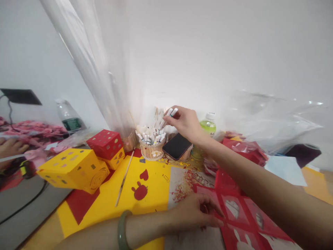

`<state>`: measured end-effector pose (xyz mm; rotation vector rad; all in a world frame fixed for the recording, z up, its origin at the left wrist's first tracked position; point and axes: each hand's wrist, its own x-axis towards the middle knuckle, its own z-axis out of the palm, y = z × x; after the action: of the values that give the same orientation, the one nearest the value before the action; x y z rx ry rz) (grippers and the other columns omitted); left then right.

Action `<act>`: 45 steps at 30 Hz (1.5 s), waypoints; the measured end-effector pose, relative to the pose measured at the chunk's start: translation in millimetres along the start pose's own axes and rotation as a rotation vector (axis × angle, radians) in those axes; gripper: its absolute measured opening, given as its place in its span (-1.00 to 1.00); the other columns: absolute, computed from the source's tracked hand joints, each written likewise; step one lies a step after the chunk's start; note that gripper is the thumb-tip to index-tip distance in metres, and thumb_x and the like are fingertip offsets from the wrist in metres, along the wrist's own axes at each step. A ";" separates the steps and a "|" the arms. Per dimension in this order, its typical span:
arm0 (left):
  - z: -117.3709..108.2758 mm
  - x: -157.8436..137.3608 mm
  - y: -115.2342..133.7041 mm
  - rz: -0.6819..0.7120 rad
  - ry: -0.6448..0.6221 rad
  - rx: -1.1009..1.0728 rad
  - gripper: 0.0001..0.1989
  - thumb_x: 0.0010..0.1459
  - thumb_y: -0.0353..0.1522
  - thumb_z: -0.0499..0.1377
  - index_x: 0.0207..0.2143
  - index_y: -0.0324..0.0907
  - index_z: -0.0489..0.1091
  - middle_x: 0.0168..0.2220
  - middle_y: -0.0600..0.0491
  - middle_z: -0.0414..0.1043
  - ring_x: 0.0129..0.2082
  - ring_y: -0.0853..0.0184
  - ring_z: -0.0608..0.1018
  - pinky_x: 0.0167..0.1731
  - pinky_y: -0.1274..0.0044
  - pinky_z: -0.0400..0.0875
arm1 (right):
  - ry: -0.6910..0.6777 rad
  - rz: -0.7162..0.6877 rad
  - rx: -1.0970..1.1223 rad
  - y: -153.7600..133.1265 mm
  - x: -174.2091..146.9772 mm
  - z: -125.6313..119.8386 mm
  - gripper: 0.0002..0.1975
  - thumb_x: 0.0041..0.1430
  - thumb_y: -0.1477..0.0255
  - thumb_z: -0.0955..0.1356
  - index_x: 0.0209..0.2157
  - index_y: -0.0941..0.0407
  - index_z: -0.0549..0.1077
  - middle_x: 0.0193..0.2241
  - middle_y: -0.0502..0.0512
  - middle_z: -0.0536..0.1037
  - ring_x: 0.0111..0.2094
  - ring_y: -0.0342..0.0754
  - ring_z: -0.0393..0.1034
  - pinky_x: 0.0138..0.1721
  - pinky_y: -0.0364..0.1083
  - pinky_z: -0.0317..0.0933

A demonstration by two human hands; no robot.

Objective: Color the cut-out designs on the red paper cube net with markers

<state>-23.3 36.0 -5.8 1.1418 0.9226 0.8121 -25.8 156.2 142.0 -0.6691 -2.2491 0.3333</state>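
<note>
My right hand [183, 121] is closed on two white markers [169, 114], holding them tilted over a small wooden basket [152, 151] full of white pens and markers. My left hand [196, 211], with a jade-green bangle [123, 229] on its wrist, reaches low over the near edge of a red paper sheet with cut-out windows [240, 222]. Its fingers are spread, with no object visible in them; whether the fingertips touch the sheet I cannot tell. A dark phone [177, 146] leans on a second basket beside the first.
Yellow paper [156, 175] bears a red rabbit head [140, 192], a red heart [144, 174] and a thin stick [125, 178]. Red [106, 144] and yellow [75, 166] boxes stand left. A bottle of green drink [208, 124] stands behind my right forearm. Another person's hand [11, 148] is far left.
</note>
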 end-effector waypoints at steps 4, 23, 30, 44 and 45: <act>0.2 -2.8 3.7 -0.007 -0.002 -0.027 -0.87 -0.09 -0.47 0.24 -0.39 -0.24 0.45 -0.61 0.19 0.23 -0.66 0.56 0.25 -0.65 0.68 0.15 | -0.121 0.037 -0.079 12.5 16.4 28.4 -0.85 0.00 0.39 0.34 -0.48 0.20 0.46 -0.55 0.08 0.49 -0.50 -0.11 0.34 -0.49 -0.17 0.12; -1.8 -5.2 4.7 0.048 -0.035 0.039 -0.88 -0.08 -0.48 0.24 -0.39 -0.24 0.47 -0.60 0.21 0.20 -0.59 0.54 0.24 -0.57 0.66 0.09 | -0.313 -0.768 -0.555 -1.3 10.6 43.6 -0.65 0.19 0.47 0.19 0.01 0.17 0.30 -0.23 0.15 0.50 -0.09 -0.01 0.24 0.06 -0.02 -0.09; -2.0 -3.5 -0.9 0.051 -0.067 0.048 -0.78 -0.08 -0.41 0.26 -0.30 -0.25 0.48 -0.60 0.21 0.20 -0.59 0.55 0.24 -0.56 0.68 0.11 | -0.257 -0.618 -0.652 0.4 23.7 55.7 -0.80 0.05 0.62 0.26 -0.38 0.19 0.52 -0.37 0.18 0.52 -0.17 0.07 0.24 -0.02 0.05 -0.03; -2.9 -4.9 0.0 0.077 -0.054 0.145 -0.76 -0.07 -0.38 0.25 -0.27 -0.20 0.48 -0.57 0.20 0.23 -0.58 0.54 0.26 -0.54 0.68 0.12 | -0.178 -0.454 -0.624 -11.1 22.1 84.6 -0.83 0.02 0.51 0.31 -0.45 0.20 0.57 -0.25 0.22 0.50 -0.02 0.19 0.14 0.14 0.19 -0.29; -3.0 -4.9 0.1 0.077 -0.050 0.154 -0.77 -0.07 -0.38 0.25 -0.28 -0.20 0.48 -0.57 0.21 0.23 -0.58 0.54 0.26 -0.53 0.68 0.12 | -0.169 -0.444 -0.606 -10.7 22.1 86.0 -0.83 0.02 0.50 0.32 -0.46 0.19 0.57 -0.22 0.21 0.50 0.00 0.20 0.13 0.14 0.19 -0.29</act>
<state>-28.0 32.7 -5.3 1.3330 0.9156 0.7813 -105.2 156.9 101.0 -0.4197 -2.5930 -0.5487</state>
